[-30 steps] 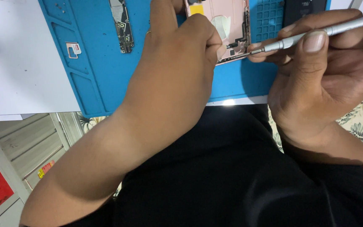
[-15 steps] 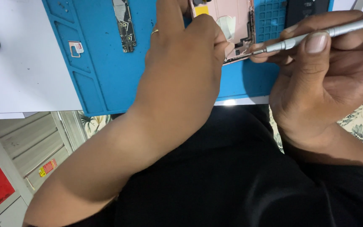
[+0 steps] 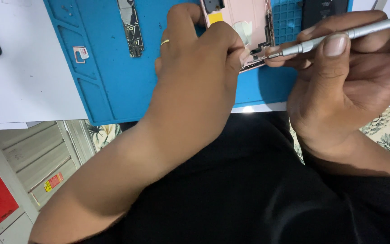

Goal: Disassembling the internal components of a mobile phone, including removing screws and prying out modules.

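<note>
In the head view, the left hand (image 3: 199, 63) is curled with its fingers pressed down on the lower corner of an opened phone chassis (image 3: 244, 22), a pink rear housing lying face-up on a blue silicone repair mat (image 3: 109, 77). A gold ring (image 3: 164, 42) shows on one finger. Just to the right of that hand, the right hand (image 3: 339, 86) pinches a slim silver precision screwdriver (image 3: 339, 35) between thumb and fingertips; its tip meets the housing's lower edge, right beside the left hand's knuckles.

Beyond the left hand, further up the mat, lies a bare logic board (image 3: 131, 25) — already out of the housing — and to that hand's left sits a small white SIM tray (image 3: 80, 53). A dark battery-like slab (image 3: 323, 8) rests above the right hand, at the mat's far edge.

Judging by this, disassembly looks well advanced: board, tray and probably the battery are out, while small parts at the housing's lower end seem to remain — the driver is on one now.
</note>
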